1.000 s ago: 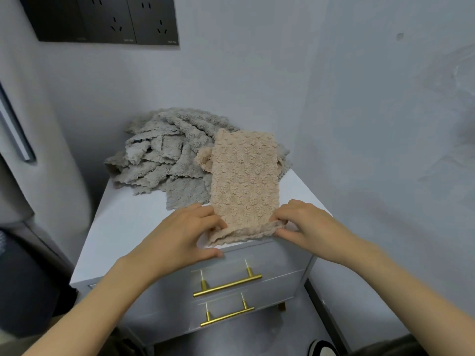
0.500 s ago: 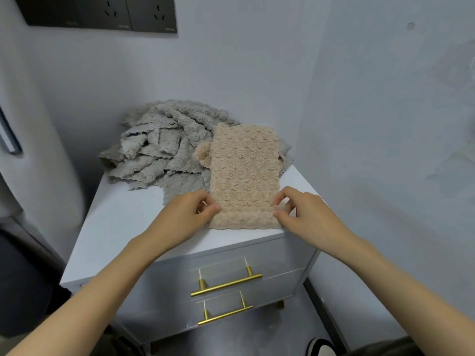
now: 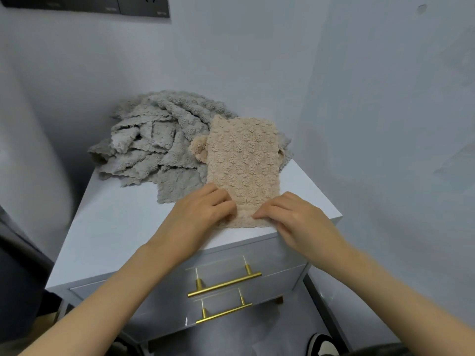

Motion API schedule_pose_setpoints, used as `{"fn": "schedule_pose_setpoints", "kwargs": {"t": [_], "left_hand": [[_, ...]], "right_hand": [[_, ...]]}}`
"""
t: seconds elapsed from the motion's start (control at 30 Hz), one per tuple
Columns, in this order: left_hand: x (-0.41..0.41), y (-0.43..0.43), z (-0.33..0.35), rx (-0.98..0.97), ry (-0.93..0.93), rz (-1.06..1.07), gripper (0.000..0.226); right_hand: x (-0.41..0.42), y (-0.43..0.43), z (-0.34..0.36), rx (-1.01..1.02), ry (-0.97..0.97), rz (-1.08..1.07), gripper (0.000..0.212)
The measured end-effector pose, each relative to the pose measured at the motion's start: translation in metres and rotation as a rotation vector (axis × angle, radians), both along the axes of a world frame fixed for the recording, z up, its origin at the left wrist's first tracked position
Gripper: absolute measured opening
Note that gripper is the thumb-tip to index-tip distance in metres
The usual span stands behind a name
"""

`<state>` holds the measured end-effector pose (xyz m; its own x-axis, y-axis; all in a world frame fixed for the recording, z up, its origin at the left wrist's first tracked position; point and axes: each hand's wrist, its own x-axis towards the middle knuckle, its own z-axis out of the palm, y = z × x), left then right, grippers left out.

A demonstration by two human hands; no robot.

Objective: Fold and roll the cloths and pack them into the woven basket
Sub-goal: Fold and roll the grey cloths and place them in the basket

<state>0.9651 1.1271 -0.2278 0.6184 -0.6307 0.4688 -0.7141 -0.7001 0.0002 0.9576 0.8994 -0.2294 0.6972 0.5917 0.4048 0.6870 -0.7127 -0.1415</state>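
Both hands are down on the near end of the beige bobble-textured cloth (image 3: pixel 244 170), close together with just a small gap of fabric between them. The left hand (image 3: pixel 203 214) has its fingers curled over, knuckles up, tips tucked into the cloth's near left corner. The right hand (image 3: pixel 290 222) lies flatter, forefinger stretched along the near hem and the other fingers bent, pinching the edge (how tightly, I can't tell from this angle).

The cloth is folded into a long narrow strip, lying flat and running away from the person. Its near end sits right at the front edge of the white two-drawer cabinet (image 3: pixel 115 227), over towards the right side. Its far end overlaps the heap of grey crinkly cloths (image 3: pixel 159 140) piled loose at the back of the top. A small beige bit sticks out on the strip's left side.

Two brass bar handles (image 3: pixel 225 285) are on the drawer fronts below, and there's a black-and-white shoe (image 3: pixel 322 345) on the floor.
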Motion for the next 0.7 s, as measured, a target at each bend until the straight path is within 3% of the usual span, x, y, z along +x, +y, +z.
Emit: {"fn": "schedule_pose_setpoints", "kwargs": {"t": [0.13,0.27,0.5,0.7], "left_hand": [[-0.003,0.007,0.001,-0.130,0.142,0.043,0.019],[-0.003,0.016,0.000,-0.129,0.215,0.104,0.022],[0.002,0.018,-0.002,-0.237,0.298,0.152,0.022],[0.012,0.016,-0.003,-0.541,0.606,0.296,0.013]], "right_hand": [[-0.004,-0.005,0.001,0.003,0.034,-0.007,0.028],[-0.002,-0.006,-0.001,-0.016,0.023,-0.013,0.023],[0.007,-0.009,-0.008,-0.047,0.090,-0.119,0.031],[0.016,-0.009,-0.002,0.263,0.338,-0.229,0.017]]}}
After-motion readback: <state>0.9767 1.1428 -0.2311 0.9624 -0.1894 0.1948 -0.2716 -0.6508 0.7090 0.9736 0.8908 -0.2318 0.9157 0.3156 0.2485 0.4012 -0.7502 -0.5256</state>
